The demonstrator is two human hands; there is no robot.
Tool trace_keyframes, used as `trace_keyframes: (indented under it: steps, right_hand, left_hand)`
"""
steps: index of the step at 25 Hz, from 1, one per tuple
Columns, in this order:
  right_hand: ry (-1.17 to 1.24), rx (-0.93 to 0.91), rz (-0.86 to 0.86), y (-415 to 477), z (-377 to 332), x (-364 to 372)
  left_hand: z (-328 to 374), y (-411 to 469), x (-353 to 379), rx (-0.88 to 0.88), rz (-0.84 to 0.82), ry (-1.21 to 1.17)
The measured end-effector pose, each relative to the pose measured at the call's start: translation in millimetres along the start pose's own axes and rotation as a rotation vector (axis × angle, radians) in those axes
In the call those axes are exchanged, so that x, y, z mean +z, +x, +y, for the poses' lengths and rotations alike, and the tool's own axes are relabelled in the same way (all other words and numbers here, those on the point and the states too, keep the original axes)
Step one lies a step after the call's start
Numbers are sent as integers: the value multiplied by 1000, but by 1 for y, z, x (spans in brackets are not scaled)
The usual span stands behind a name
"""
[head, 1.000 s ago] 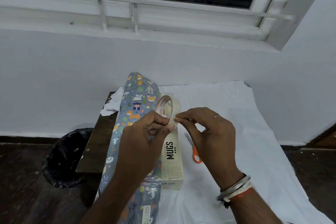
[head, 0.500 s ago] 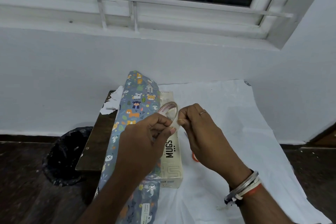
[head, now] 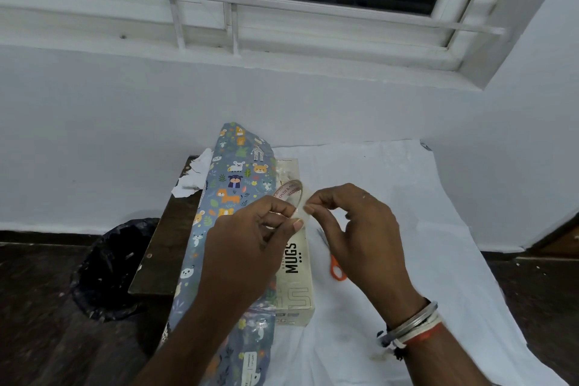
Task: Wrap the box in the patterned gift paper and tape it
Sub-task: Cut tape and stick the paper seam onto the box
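The tape roll point(head: 289, 194) now tilts flatter than a second ago. Your left hand point(head: 250, 238) grips it; your right hand point(head: 354, 222) pinches its rim, apparently seeking the free end. The box point(head: 296, 276) lies unwrapped beside the gift paper point(head: 232, 185).

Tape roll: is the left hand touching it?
Touching. The head view shows the left hand gripping the tape roll, its thumb and fingers closed on the roll's lower rim.
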State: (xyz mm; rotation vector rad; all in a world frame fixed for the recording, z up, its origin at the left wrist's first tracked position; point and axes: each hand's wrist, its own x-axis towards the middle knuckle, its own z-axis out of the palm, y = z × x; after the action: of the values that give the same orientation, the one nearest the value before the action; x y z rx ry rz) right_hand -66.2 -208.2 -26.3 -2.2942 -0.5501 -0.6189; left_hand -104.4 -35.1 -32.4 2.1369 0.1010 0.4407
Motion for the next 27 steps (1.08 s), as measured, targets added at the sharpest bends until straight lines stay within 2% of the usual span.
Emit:
trace_keyframes:
  steps: [2, 4, 8, 10, 16, 19, 21, 24, 27]
  right_hand:
    - [-35, -34, -63, 0, -1, 4]
    - [54, -35, -118, 1, -2, 2]
    - [394, 178, -213, 5, -8, -10]
    - [474, 244, -260, 7, -9, -10]
    - [372, 125, -144, 10, -5, -13]
    - [364, 69, -101, 10, -6, -15]
    - [390, 52, -100, 9, -8, -16]
    - [375, -2, -81, 7, -12, -14]
    - [300, -32, -39, 6, -14, -9]
  left_hand:
    - [-1, 0, 1, -19, 6, -27]
    - [1, 0, 0, -10, 3, -33]
    - [5, 2, -2, 7, -7, -1]
    - [4, 3, -4, -15, -22, -30]
    - [0, 2, -6, 13, -139, -146]
    - [-3, 2, -5, 146, -128, -82]
    - [-2, 1, -4, 204, -175, -145]
    - [1, 0, -1, 150, -272, -284]
    - [7, 0, 1, -18, -265, -459]
